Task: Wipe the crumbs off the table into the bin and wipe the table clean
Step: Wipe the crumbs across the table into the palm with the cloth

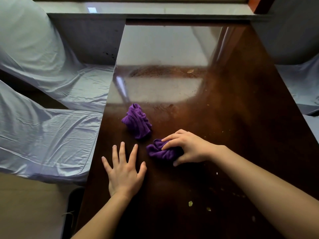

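My right hand (186, 147) is clamped over a crumpled purple microfibre cloth (162, 151), fingers curled on top and thumb tucked at its near side, pressing it flat against the glossy dark-brown wooden table (241, 135); this grip lets the cloth act as a pusher for the debris. My left hand (124, 171) lies open, fingers spread, palm down on the tabletop just beside the cloth and holding nothing; it steadies me near the table's left edge. A second bunched purple cloth (137, 122) sits loose on the table just beyond the first, apart from both hands, probably kept in reserve for the final wipe. Pale crumbs (190, 203) lie scattered on the near right of the surface, with another flake (190, 71) farther off, so I judge the sweeping barely begun. A dark object (72, 204) on the floor below the left edge may be the bin, though I cannot tell. Seats draped in pale blue sheeting (51, 131) flank the table.
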`<state>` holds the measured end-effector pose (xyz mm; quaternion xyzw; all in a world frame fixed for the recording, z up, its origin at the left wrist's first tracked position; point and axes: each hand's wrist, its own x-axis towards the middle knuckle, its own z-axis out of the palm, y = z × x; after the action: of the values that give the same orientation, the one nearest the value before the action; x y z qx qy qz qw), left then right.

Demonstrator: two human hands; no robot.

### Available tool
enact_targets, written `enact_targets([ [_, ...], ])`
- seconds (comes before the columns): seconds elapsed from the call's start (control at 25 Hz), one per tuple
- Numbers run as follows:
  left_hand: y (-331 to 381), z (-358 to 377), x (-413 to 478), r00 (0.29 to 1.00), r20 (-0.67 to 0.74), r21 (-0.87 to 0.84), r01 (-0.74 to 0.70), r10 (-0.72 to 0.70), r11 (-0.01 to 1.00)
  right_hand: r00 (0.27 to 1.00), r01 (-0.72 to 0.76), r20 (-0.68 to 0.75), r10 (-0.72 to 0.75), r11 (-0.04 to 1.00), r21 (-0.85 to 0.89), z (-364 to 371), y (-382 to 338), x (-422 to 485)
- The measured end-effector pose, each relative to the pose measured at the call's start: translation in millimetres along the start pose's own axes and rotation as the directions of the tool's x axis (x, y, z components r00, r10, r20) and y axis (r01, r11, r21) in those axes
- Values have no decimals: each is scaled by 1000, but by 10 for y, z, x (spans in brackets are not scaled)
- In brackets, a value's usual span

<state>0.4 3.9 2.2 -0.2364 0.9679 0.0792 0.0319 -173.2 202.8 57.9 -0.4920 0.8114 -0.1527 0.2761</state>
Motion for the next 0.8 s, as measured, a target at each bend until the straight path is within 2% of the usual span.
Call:
enact_targets([
  [0.04,0,2,0,1000,1,4,1,-1,1000,1000,-26,-11,26,1000,0,11,1,-4],
  [0.16,-13,16,1,1000,-2,10,3,-3,1000,988,-64,-147,40,985,-162,193,-82,20],
  [0.24,-16,32,3,1000,-6,13,3,-3,1000,976,-48,-217,11,986,-163,297,-131,17],
  [0.32,-18,45,4,1000,-9,14,1,-1,1000,978,8,-204,-34,992,-128,292,-115,-17],
  [0.4,-18,48,5,1000,-14,4,-1,1,1000,988,26,-152,-28,1000,-14,238,-86,-75],
  [0.48,-16,55,3,1000,-23,-4,-2,2,1000,989,-47,-123,78,970,239,136,-84,-131],
  [0.6,-24,72,7,999,-37,-8,-3,3,1000,967,-95,-128,219,780,618,-77,-54,-271],
  [0.72,-30,89,7,999,-44,-10,-7,6,1000,881,-87,-272,386,698,711,-276,134,-793],
  [0.8,-20,101,5,998,-57,-20,-12,11,1000,769,-136,-362,527,688,713,-315,310,-1329],
])
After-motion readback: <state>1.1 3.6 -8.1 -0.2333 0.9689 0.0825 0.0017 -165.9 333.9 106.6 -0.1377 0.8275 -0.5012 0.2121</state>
